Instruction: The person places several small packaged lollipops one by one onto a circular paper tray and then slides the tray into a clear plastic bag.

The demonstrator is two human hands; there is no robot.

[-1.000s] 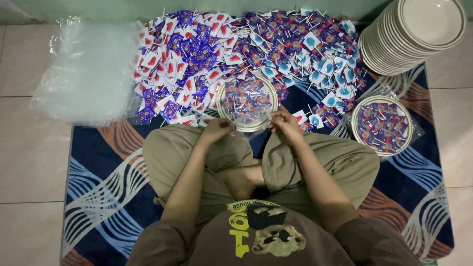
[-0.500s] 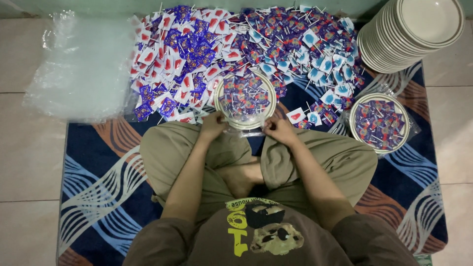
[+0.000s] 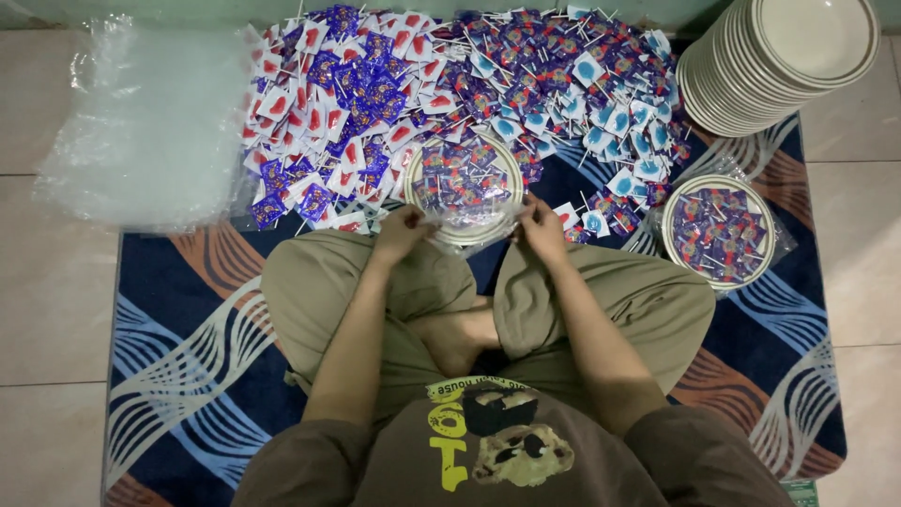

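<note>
I sit cross-legged on a patterned rug. Just beyond my knees lies a cream plate (image 3: 462, 230) filled with small wrapped lollipops, inside a clear plastic bag. My left hand (image 3: 402, 231) grips the bag's plastic at the plate's near left edge. My right hand (image 3: 542, 225) grips the plastic at the near right edge. Behind the plate spreads a big heap of loose lollipops (image 3: 450, 84), red-and-white wrappers at left, blue and purple at right.
A second bagged plate of lollipops (image 3: 718, 232) rests at right on the rug (image 3: 169, 310). A tall stack of cream plates (image 3: 779, 61) stands at the far right. A pile of clear plastic bags (image 3: 141, 122) lies on the tiled floor at left.
Both hands stay at the plate's near edge, pulling the bag's plastic toward me. The camera view shifted slightly; the plate has barely moved.
</note>
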